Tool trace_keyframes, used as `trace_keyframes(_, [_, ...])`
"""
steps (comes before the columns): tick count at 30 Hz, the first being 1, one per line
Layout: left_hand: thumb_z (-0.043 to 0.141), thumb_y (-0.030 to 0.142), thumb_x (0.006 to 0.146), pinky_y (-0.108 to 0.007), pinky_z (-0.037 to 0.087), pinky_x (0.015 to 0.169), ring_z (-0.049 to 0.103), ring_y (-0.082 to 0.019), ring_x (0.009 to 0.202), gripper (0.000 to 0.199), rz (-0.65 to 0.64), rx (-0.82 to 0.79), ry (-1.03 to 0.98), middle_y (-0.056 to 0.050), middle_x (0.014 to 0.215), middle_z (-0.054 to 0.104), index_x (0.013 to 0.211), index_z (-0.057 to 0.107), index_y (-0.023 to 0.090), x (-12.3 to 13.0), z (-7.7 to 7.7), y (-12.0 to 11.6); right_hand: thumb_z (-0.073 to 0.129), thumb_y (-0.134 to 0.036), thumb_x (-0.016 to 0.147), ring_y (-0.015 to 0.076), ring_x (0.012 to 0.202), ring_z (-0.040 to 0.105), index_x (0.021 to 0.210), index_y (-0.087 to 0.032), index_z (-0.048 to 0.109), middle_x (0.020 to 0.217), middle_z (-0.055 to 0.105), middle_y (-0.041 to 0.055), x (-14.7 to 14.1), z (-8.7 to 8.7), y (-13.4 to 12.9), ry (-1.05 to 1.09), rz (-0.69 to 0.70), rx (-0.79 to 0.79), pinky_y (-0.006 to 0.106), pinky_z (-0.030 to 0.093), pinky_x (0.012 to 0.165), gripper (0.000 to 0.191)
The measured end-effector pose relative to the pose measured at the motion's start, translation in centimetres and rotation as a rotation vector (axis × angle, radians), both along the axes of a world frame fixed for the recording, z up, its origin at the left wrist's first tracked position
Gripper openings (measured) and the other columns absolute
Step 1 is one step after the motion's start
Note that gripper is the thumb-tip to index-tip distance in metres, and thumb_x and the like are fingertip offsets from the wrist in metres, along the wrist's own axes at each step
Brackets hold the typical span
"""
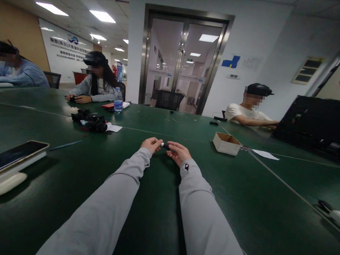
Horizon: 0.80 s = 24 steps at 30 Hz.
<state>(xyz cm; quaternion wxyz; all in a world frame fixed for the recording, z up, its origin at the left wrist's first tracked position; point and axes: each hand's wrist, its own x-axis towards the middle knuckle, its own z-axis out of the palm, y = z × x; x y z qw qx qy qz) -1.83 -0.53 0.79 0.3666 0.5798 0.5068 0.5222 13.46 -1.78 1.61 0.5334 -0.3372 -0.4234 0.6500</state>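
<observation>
Grey cloth sleeves (pixel 105 203), smooth along the forearms and wrinkled at the cuffs, lead to two bare hands held close together. A small black piece (pixel 166 146) sits between them, dark and slim, with a shiny, metal-looking end towards the left hand (pixel 152 144). That hand pinches the bright end between thumb and fingertips; the right hand (pixel 179 152) grips the black body in a similarly narrow hold, its fingers bent. Exactly what the piece is, I cannot tell at this size. Beneath both hands spreads a dark green tabletop (pixel 242 200) with a dull sheen, crossed by pale seams.

Beyond the right hand and to its right stands a shallow, rectangular box (pixel 224 146) with pale walls and a brown inside, a flat sheet of white paper (pixel 266 154) just past it. Farther right rises the broad black panel of a screen (pixel 329 130).

Left of the left hand and a little farther out lies a jumbled heap of black gear (pixel 91 121); behind that stands a clear plastic bottle (pixel 118 102) with a blue label. Nearer than the left hand, well to its left, a glossy, flat phone (pixel 4 163) leans at a slant, with a smooth, rounded cream piece (pixel 5 185) beside it.
</observation>
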Motion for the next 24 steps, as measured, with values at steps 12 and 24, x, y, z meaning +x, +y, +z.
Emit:
trace_keyframes(12, [0.043, 0.059, 0.07, -0.021, 0.037, 0.049, 0.047, -0.009, 0.045, 0.046, 0.051, -0.036, 0.276, 0.0, 0.049, 0.054, 0.058, 0.056, 0.016, -0.6, 0.2, 0.0, 0.057, 0.0, 0.069, 0.0098, 0.049, 0.057, 0.08, -0.013, 0.063, 0.064, 0.062, 0.004, -0.2, 0.1, 0.0, -0.013, 0.009, 0.003, 0.019, 0.05, 0.048, 0.018])
trace_keyframes(24, [0.037, 0.061, 0.072, -0.024, 0.032, 0.051, 0.046, -0.013, 0.049, 0.052, 0.156, -0.06, 0.469, -0.001, 0.046, 0.052, 0.054, 0.061, 0.018, -1.0, 1.0, -0.5, 0.061, 0.004, 0.062, 0.0087, 0.051, 0.058, 0.079, -0.015, 0.065, 0.064, 0.054, -0.0013, -0.1, -0.1, 0.2, -0.006, 0.059, 0.052, 0.017, 0.05, 0.048, 0.025])
